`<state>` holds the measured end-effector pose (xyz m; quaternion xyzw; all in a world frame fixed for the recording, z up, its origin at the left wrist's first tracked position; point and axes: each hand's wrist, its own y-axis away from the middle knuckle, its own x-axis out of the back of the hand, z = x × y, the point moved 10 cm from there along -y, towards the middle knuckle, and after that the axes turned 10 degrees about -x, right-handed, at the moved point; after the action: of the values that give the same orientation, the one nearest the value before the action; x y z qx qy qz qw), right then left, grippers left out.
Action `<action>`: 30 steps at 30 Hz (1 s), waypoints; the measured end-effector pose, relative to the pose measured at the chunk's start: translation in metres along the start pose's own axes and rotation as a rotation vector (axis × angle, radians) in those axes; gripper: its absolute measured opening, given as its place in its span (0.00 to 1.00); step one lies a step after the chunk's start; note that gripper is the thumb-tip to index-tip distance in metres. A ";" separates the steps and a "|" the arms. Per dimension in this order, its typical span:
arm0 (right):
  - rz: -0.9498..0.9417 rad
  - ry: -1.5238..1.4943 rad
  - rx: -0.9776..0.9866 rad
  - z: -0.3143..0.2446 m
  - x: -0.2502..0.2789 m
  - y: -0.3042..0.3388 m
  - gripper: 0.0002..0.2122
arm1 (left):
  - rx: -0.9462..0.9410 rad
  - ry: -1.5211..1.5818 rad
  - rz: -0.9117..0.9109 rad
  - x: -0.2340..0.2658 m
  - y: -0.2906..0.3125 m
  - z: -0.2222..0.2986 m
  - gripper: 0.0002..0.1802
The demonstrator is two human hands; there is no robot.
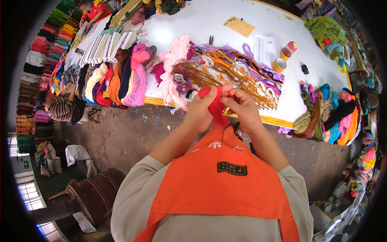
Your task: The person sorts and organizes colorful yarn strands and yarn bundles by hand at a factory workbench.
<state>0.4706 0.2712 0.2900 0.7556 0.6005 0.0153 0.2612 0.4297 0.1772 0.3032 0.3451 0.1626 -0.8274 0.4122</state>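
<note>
A hank of red yarn (pixel 217 109) hangs between my hands in front of my orange apron, at the table's near edge. My left hand (pixel 204 109) is closed round its upper left part, thumb on top. On the other side, my right hand (pixel 245 108) pinches a bit of the same red yarn between thumb and fingertips. Just beyond my hands lies a spread of cut yarn bundles (pixel 238 76) in brown, orange, purple, white and black. Pale pink yarn (pixel 174 60) is heaped at its left.
The white table (pixel 193 18) carries a brown card (pixel 239 26), a printed sheet (pixel 264 50), a tape roll (pixel 279 65), a pink-topped container (pixel 289 49) and a small black object (pixel 304 69). Coloured hanks (pixel 330 115) overhang the right edge; others (pixel 137 76) lie left. Two people work far left.
</note>
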 end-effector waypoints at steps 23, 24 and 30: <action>0.675 -0.434 0.269 0.035 0.228 0.062 0.08 | 0.104 0.199 0.322 0.190 0.016 0.061 0.10; 0.678 -0.672 0.157 0.055 0.250 0.068 0.07 | 0.129 0.260 0.424 0.219 0.024 0.065 0.09; 0.684 -0.552 0.098 0.141 0.467 0.128 0.03 | 0.080 0.131 0.795 0.379 0.034 0.117 0.09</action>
<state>0.7632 0.6275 0.0858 0.8982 0.2235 -0.1297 0.3557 0.2463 -0.1242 0.1191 0.4490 0.0102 -0.5854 0.6750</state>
